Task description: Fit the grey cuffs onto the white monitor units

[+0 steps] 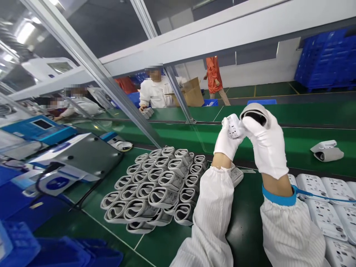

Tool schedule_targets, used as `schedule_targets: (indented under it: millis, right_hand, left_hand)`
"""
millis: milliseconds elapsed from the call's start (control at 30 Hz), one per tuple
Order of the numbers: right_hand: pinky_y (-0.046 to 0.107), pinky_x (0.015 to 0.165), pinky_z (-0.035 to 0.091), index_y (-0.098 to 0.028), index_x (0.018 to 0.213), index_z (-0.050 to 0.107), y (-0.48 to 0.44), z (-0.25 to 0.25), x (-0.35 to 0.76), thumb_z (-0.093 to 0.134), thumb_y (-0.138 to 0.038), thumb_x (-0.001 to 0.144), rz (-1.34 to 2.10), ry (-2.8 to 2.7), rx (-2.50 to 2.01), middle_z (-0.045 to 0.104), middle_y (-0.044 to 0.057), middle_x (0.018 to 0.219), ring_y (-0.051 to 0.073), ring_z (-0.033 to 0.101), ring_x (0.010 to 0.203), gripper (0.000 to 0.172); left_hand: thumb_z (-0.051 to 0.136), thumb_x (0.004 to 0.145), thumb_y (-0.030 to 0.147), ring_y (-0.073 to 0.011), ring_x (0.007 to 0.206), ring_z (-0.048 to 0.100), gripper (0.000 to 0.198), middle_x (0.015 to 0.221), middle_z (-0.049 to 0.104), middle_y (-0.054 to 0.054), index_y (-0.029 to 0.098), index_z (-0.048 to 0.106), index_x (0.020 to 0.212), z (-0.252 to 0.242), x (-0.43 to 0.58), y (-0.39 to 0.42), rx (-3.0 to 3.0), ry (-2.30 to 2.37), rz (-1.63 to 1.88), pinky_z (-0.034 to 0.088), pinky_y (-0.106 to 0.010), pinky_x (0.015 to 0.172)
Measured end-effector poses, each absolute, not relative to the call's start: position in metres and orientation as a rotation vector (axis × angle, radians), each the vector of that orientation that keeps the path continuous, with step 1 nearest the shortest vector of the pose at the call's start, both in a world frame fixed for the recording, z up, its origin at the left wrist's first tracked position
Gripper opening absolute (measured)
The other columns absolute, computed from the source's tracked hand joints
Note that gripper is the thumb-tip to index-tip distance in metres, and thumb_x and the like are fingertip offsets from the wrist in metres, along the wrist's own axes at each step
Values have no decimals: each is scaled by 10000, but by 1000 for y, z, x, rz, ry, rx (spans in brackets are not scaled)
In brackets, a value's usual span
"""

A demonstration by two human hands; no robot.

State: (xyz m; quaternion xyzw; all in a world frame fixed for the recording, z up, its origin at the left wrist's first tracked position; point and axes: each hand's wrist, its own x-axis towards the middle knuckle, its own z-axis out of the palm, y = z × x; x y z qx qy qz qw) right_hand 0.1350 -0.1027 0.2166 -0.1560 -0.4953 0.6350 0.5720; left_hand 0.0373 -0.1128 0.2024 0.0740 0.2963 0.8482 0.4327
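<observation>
My left hand (227, 141), in a white glove, grips a small white plastic device (234, 127) with black markings. My right hand (265, 144), also gloved, holds a looped grey cuff (254, 113) with a dark inner opening, pressed against the device. Both hands are raised above a green workbench (164, 237). Below them and to the left lies a dense pile of rolled grey cuffs (152, 185). Rows of white printed units (325, 211) lie under and right of my right forearm. A blue wrist strap (279, 196) circles my right wrist.
A white unit joined to a grey cuff (326, 151) lies on a green belt (294, 142). A grey machine (75, 155) stands left, with blue bins (61, 254) at lower left. Behind a glass partition (105, 89), a co-worker (157, 89) in white handles items.
</observation>
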Motion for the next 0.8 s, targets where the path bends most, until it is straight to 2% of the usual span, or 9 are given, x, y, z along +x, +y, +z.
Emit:
schedule_targets:
  millis: [67, 133, 233, 300, 400, 467, 600, 667, 800]
  right_hand:
    - [436, 998, 640, -271, 1406, 498, -98, 220, 139, 898, -402, 697, 1562, -1098, -380, 637, 95, 1374, 310, 652, 1284, 825]
    - [351, 905, 658, -293, 1402, 526, -93, 222, 147, 880, -431, 723, 1615, -1075, -310, 652, 62, 1363, 280, 655, 1281, 778]
    - [287, 821, 651, -307, 1329, 622, -87, 225, 160, 831, -482, 794, 1670, -1107, -186, 677, 28, 1332, 256, 662, 1263, 600]
    - [274, 799, 648, -312, 1284, 661, -83, 225, 168, 874, -448, 764, 1683, -1130, -166, 693, 17, 1300, 244, 685, 1205, 578]
    - [239, 733, 641, -292, 1213, 701, -78, 225, 176, 937, -357, 712, 1709, -1152, -166, 722, 7, 1201, 188, 724, 1004, 557]
    - [210, 732, 643, -260, 1133, 727, -75, 224, 180, 940, -329, 722, 1775, -1142, -149, 736, 5, 1126, 153, 723, 921, 467]
    - [189, 889, 653, -239, 980, 746, -73, 221, 182, 938, -286, 710, 1953, -1073, -86, 752, 5, 1150, 151, 734, 1014, 335]
    - [210, 870, 667, -263, 1000, 749, -73, 219, 181, 931, -315, 716, 1993, -1091, -76, 752, -6, 1147, 151, 736, 985, 342]
    - [216, 720, 663, -383, 1245, 686, -74, 218, 176, 866, -415, 804, 1996, -1152, -31, 714, -48, 1236, 100, 695, 793, 477]
  left_hand:
    - [581, 1055, 385, -205, 1032, 752, 268, 1166, 768, -104, 208, 729, 1192, 211, 51, -125, 294, 686, 2120, 648, -306, 804]
    - [627, 1030, 305, -204, 969, 761, 223, 1083, 781, -106, 172, 740, 1169, 219, 64, -136, 403, 714, 2122, 642, -322, 838]
    - [693, 965, 237, -247, 989, 765, 208, 1086, 783, -127, 125, 748, 1133, 225, 74, -149, 567, 805, 2078, 622, -453, 964]
    - [722, 941, 234, -271, 1053, 758, 210, 1112, 783, -124, 134, 756, 1123, 227, 77, -156, 654, 810, 2031, 583, -527, 1040]
    - [708, 955, 227, -270, 1080, 756, 176, 1095, 791, -107, 147, 755, 1105, 230, 79, -162, 704, 787, 1972, 561, -569, 1072]
    - [685, 976, 222, -266, 1103, 752, 158, 1103, 791, -104, 149, 738, 1106, 231, 81, -165, 689, 748, 1970, 564, -574, 1072]
    - [665, 983, 206, -296, 1189, 726, 205, 1187, 768, -136, 137, 680, 1175, 234, 81, -167, 569, 719, 2057, 566, -578, 1073]
    - [651, 988, 215, -316, 1191, 728, 271, 1234, 748, -170, 129, 645, 1245, 235, 77, -168, 496, 754, 2104, 572, -563, 1066]
    - [623, 1015, 308, -307, 1168, 740, 364, 1289, 726, -171, 185, 593, 1356, 240, 69, -173, 424, 843, 2154, 578, -504, 1059]
